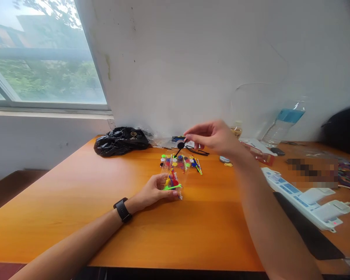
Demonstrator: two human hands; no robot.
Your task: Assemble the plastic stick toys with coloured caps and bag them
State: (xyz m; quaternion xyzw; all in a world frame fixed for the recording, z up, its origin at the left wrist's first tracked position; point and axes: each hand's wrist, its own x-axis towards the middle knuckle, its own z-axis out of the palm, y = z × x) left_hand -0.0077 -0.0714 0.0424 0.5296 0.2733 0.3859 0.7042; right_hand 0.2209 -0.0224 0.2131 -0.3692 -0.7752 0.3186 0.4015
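Note:
My left hand (156, 190), with a black watch on its wrist, rests on the orange table (76, 202) and grips a clear little bag (173, 182) of coloured plastic sticks and pieces. My right hand (214, 137) hovers above the table farther back, fingers pinched on a small black round piece (181, 145). Between the hands lies a heap of coloured discs and sticks (182, 161). A black cord (196, 151) lies beside that heap.
A crumpled black plastic bag (121, 140) sits at the back left by the wall. A white power strip (306, 202) with plugged adapters lies at the right, a tilted water bottle (282, 122) behind it. A dark bag (342, 128) is at far right.

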